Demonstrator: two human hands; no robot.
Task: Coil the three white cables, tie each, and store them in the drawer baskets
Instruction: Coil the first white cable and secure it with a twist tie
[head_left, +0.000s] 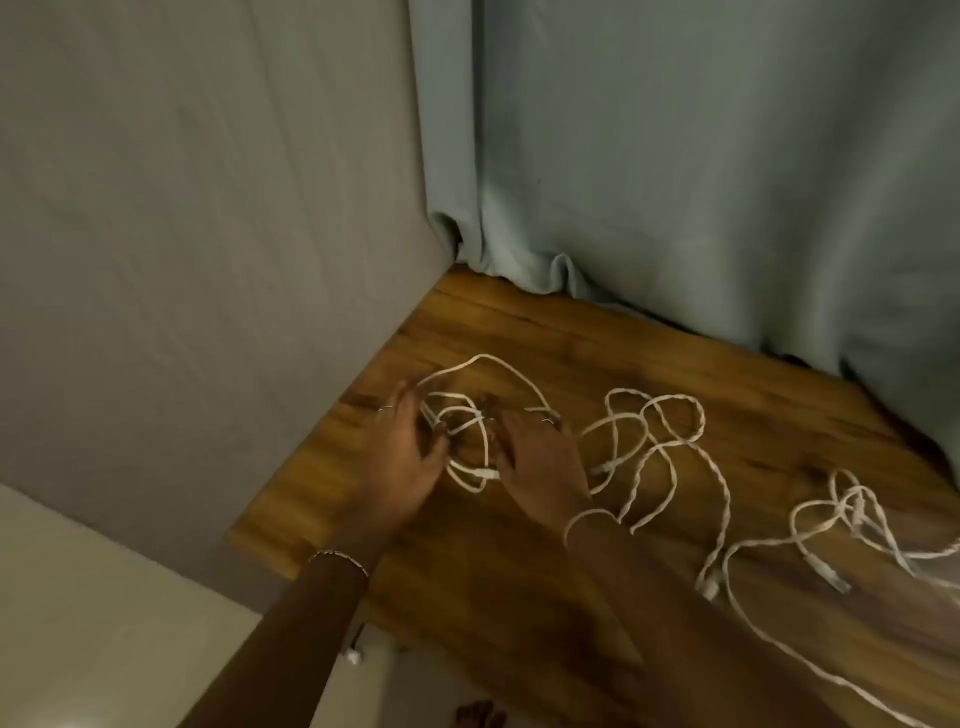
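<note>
Three white cables lie loose on the wooden table (519, 582). The left cable (485, 364) forms a rough tangle of loops between my hands. My left hand (402, 467) holds the loops at their left side, between thumb and fingers. My right hand (543, 462) lies flat with straight fingers on the right side of the same loops. The middle cable (670, 441) sprawls uncoiled just right of my right hand. The right cable (852, 514) is spread near the right edge, with a long strand running off toward the bottom right. The picture is blurred.
A grey wall panel (208, 260) borders the table on the left, and a pale blue curtain (701, 182) hangs along its back edge. A light floor (104, 623) shows at the lower left, with a small white plug (354, 659) hanging below the table's front edge.
</note>
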